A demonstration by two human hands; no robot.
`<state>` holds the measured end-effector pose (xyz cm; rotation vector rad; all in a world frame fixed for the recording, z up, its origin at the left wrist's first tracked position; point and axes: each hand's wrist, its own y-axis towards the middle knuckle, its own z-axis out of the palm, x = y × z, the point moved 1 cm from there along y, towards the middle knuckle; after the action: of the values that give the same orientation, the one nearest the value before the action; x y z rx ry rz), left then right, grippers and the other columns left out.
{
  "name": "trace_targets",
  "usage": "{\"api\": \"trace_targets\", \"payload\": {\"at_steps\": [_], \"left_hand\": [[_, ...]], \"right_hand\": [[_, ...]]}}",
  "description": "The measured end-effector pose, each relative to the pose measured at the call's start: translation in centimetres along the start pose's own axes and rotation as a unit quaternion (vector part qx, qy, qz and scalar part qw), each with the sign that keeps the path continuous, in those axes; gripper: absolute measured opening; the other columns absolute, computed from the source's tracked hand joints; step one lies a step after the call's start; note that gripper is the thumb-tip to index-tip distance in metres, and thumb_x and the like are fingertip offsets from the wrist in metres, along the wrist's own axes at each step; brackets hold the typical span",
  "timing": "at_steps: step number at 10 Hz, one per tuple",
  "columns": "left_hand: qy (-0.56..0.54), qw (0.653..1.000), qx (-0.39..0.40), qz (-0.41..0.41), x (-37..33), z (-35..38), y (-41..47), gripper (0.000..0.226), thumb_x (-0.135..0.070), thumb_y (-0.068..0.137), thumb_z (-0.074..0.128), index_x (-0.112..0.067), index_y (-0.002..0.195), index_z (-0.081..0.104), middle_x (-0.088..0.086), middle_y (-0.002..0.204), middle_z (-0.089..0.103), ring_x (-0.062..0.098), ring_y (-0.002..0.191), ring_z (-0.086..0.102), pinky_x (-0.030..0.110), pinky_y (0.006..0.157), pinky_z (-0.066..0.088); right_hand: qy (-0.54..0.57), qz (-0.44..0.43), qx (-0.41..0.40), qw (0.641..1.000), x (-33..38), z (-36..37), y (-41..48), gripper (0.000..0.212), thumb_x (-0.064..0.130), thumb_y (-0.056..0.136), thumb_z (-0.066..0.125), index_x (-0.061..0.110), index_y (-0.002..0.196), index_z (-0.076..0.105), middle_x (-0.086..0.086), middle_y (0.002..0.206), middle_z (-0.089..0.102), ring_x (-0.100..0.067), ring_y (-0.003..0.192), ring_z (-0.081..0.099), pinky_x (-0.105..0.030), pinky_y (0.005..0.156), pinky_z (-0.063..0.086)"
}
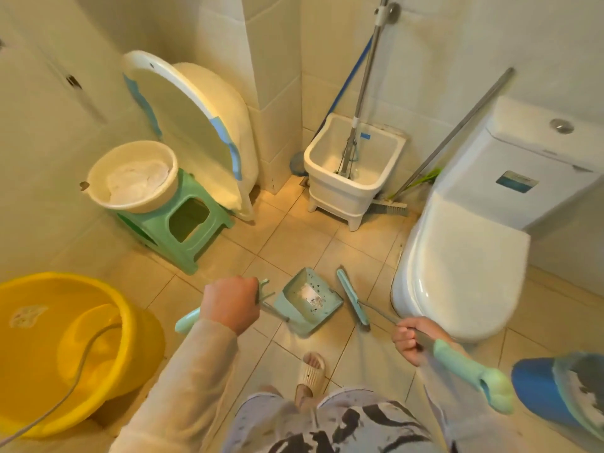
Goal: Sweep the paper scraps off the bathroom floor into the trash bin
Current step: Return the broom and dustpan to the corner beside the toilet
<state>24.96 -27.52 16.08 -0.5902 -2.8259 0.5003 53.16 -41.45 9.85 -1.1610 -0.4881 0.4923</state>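
Observation:
A mint-green dustpan (pixel 307 300) rests on the tiled floor in the middle of the view. White paper scraps (pixel 310 295) and dark specks lie inside it. My left hand (pixel 230 304) is shut on the dustpan's long handle. Just right of the pan lies the mint-green broom head (pixel 353 302), its edge on the floor. My right hand (pixel 413 341) grips the broom's handle where the metal rod meets the green grip. A blue trash bin (pixel 542 392) with a liner and waste inside sits at the lower right edge.
A white toilet (pixel 457 266) stands to the right. A white mop bucket (pixel 353 168) with mops sits in the back corner. On the left are a green stool (pixel 183 230) carrying a basin, and a yellow tub (pixel 65 348). My slippered foot (pixel 310 371) stands below the pan.

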Motion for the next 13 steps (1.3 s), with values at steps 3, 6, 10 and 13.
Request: {"api": "trace_targets", "payload": {"at_steps": [3, 6, 10, 13], "left_hand": [[0.065, 0.989, -0.008, 0.131, -1.2, -6.6, 12.9, 0.014, -0.030, 0.086, 0.056, -0.024, 0.096, 0.062, -0.003, 0.083, 0.066, 0.020, 0.080, 0.066, 0.033, 0.072, 0.057], [0.160, 0.934, -0.026, 0.319, -5.0, -12.3, 26.2, 0.019, -0.035, 0.090, 0.054, -0.022, 0.101, 0.062, 0.000, 0.093, 0.068, 0.021, 0.087, 0.065, 0.030, 0.067, 0.048], [0.342, 0.745, -0.099, 0.565, -15.6, -20.9, 36.6, 0.022, -0.024, 0.093, 0.049, -0.017, 0.109, 0.064, 0.009, 0.101, 0.069, 0.030, 0.093, 0.066, 0.032, 0.067, 0.043], [0.418, 0.645, -0.147, 0.622, -24.1, -24.0, 40.9, 0.022, -0.017, 0.090, 0.055, -0.025, 0.108, 0.065, 0.001, 0.103, 0.071, 0.026, 0.104, 0.060, 0.037, 0.096, 0.036]], "right_hand": [[0.094, -0.043, 0.005, 0.995, 5.5, 4.5, -0.1, 0.028, 0.007, 0.097, 0.026, 0.013, 0.070, 0.033, -0.001, 0.034, 0.035, -0.009, 0.020, 0.033, -0.007, 0.025, 0.026], [0.154, -0.071, 0.000, 0.986, 10.3, 10.1, 1.1, 0.029, 0.008, 0.096, 0.024, 0.008, 0.072, 0.042, -0.002, 0.033, 0.037, -0.011, 0.020, 0.036, -0.005, 0.029, 0.028], [0.402, -0.304, 0.141, 0.852, 20.8, 13.7, 4.7, 0.007, -0.013, 0.066, 0.072, -0.019, 0.069, 0.068, -0.035, 0.068, 0.067, -0.040, 0.070, 0.070, -0.045, 0.068, 0.059], [0.359, -0.226, -0.067, 0.903, 30.3, 12.8, 4.2, 0.018, 0.022, 0.093, 0.044, 0.010, 0.081, 0.049, -0.007, 0.076, 0.060, -0.015, 0.039, 0.064, -0.018, 0.041, 0.052]]}}
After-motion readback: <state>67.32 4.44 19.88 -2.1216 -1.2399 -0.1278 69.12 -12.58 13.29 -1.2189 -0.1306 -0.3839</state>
